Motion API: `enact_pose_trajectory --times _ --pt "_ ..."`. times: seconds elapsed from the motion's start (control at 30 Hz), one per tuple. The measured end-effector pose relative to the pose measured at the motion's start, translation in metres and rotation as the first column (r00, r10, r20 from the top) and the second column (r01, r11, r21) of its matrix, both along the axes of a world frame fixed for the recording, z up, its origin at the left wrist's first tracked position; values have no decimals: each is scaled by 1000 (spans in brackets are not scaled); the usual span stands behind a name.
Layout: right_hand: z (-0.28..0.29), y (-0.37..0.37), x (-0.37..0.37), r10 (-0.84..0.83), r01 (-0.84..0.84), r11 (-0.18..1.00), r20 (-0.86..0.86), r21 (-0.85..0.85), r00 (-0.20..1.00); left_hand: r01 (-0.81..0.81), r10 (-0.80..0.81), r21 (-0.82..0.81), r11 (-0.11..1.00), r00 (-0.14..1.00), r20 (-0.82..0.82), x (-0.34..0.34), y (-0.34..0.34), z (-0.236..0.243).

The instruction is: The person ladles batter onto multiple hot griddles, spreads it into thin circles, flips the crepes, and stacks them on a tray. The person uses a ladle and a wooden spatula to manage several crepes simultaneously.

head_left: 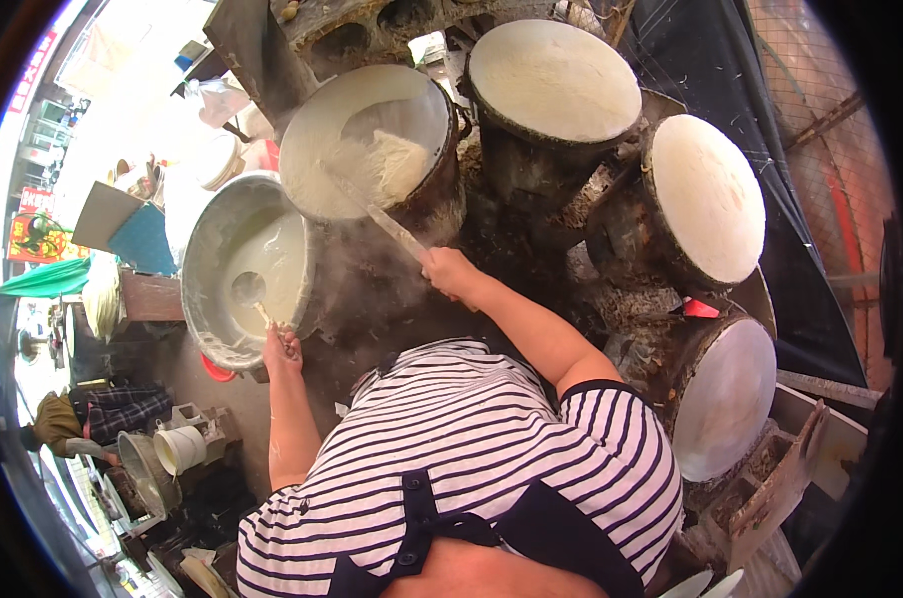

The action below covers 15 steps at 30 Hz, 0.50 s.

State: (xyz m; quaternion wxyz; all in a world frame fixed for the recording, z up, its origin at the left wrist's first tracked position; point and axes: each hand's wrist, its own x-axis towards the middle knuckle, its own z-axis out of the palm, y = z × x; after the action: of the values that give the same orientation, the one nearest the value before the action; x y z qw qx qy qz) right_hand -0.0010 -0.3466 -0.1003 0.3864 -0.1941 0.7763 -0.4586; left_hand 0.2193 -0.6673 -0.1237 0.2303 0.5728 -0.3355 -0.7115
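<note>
My right hand [451, 273] is closed round the handle of a long flat wooden spatula [399, 235], whose far end reaches over a round griddle [310, 159]. On the griddle a pale folded heap [399, 166], like a thin pancake or batter, lies at the right beside a greyish bare patch. Closed too, my left hand [284, 347] grips the handle of a ladle [248, 289], its bowl resting in the whitish batter [270, 257]. That batter fills part of a large grey metal basin [194, 279], left of the griddle.
Two more drum stoves carry pale-coated griddles [556, 80] [708, 199] at the back and right. Nearer on the right stands another with a smooth greyish top [725, 399]. A person [123, 414] works at the lower left beside a white bucket [179, 449]. Black sheeting [805, 269] hangs right.
</note>
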Motion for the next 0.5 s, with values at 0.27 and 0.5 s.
enact_pose_trajectory --times 0.27,0.5 --pt "15 26 -69 -157 155 986 23 60 987 -65 65 2 998 997 36 -4 13 10" --pt "-55 25 -113 82 83 973 -659 215 747 -91 90 32 995 996 14 6 16 -3"
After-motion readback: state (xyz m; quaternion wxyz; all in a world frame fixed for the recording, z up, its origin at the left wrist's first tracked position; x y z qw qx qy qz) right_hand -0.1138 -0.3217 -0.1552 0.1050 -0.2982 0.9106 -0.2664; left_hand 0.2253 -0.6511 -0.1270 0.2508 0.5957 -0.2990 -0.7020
